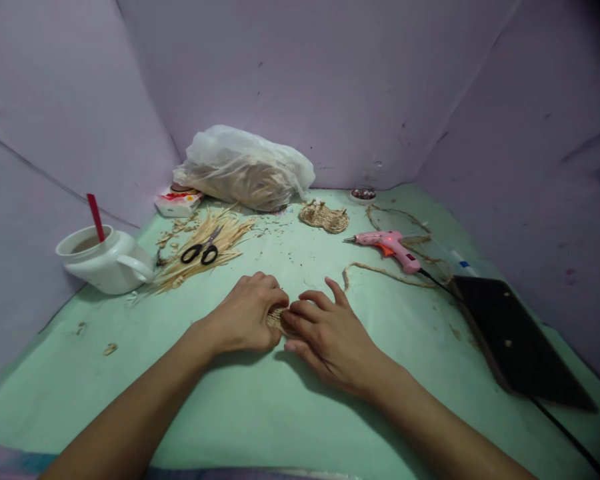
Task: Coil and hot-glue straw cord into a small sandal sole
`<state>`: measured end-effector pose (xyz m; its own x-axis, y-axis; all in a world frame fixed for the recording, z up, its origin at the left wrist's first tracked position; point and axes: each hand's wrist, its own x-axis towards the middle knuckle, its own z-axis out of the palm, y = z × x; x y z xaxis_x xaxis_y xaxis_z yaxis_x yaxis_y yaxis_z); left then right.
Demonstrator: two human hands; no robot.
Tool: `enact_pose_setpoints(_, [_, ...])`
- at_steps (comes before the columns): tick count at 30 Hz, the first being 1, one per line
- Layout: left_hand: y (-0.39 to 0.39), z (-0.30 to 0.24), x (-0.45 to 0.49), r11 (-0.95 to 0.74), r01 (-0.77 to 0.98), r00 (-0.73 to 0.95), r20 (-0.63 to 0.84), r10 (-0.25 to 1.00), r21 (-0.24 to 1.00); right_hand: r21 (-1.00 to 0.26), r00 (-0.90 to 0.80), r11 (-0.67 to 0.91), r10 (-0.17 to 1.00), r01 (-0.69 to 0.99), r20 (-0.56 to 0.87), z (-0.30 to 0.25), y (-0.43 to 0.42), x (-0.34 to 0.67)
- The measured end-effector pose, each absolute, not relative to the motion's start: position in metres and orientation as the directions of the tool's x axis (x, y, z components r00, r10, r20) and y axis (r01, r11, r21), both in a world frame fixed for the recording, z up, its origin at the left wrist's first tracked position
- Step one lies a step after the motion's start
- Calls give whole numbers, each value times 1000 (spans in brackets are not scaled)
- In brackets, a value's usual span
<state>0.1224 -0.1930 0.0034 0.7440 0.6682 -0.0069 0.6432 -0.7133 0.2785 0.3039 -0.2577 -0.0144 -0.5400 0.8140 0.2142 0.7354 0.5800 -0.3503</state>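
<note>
A small piece of coiled, braided straw [276, 319] lies on the table between my two hands, mostly covered by fingers. My left hand [253, 310] is closed around its left side, thumb towards me and fingers curled over the far edge. At the right end, my right hand [323, 327] pinches the piece between thumb and forefinger, while its other fingers stretch out and the little finger is raised. Beyond them rests a similar braided straw piece [325, 217] with two rounded lobes. A pink glue gun [387, 247] lies to the right, its red light on.
Black-handled scissors [203, 248] lie on loose straw strips [180, 267]. Left stands a white pitcher [113, 263] with a red stick. At the back are a plastic bag [245, 170] and a small dish [363, 194]. A straw cord [380, 269] and dark board [515, 340] lie right.
</note>
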Motion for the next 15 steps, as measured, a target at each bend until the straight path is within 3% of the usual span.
enact_pose_setpoints(8, [-192, 1, 123, -718, 636, 748, 2, 664, 284, -261, -536, 556, 831, 789, 150, -13, -255, 294])
enact_pose_setpoints(15, [-191, 1, 123, -726, 628, 754, 10, 657, 281, -261, -510, 530, 848, 807, 147, -15, -258, 293])
